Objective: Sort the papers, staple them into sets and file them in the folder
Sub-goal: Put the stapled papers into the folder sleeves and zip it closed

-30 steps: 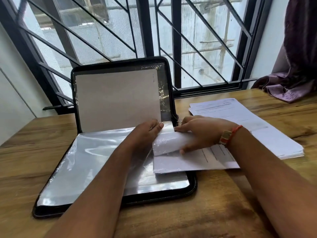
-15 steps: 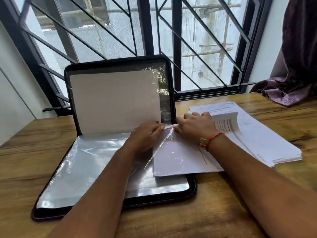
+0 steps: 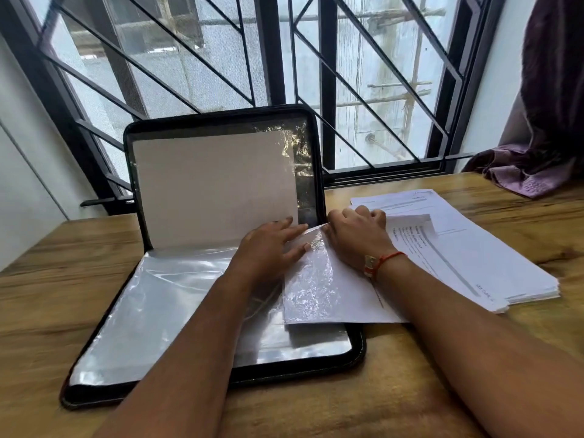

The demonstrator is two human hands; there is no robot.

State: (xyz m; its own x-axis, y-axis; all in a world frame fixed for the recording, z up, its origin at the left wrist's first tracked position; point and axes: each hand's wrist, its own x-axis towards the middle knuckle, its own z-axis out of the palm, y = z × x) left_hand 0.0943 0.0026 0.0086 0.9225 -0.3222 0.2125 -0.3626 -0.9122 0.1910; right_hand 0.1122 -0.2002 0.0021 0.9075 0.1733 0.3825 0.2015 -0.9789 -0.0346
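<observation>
Folder: a black zip-edged rectangular folder (image 3: 319,172) with rounded corners lies open on the table, its back half propped upright against the window grille, its front half flat.
Sleeves: glossy, crinkled clear plastic sleeves (image 3: 177,298) fill the flat half; the upright half shows a matte white sheet (image 3: 215,191) behind plastic.
Set being filed: a white printed paper set (image 3: 350,298) lies over the folder's right edge, its left part under a lifted clear sleeve flap (image 3: 311,279), its right part out on the table.
Left hand: the left hand (image 3: 271,248) lies flat, fingers spread, on the sleeves just left of the paper set, fingertips touching the flap.
Right hand: the right hand (image 3: 357,235), a red thread bracelet (image 3: 384,259) at the wrist, is curled with fingertips pinched on the flap's upper corner.
Pile: a thick stack of white printed sheets (image 3: 493,257) sits right of the folder, one page curled up beside the right hand.
Table: a brown grained wooden table (image 3: 63,279).
Far corner: a purple cloth (image 3: 534,165).
</observation>
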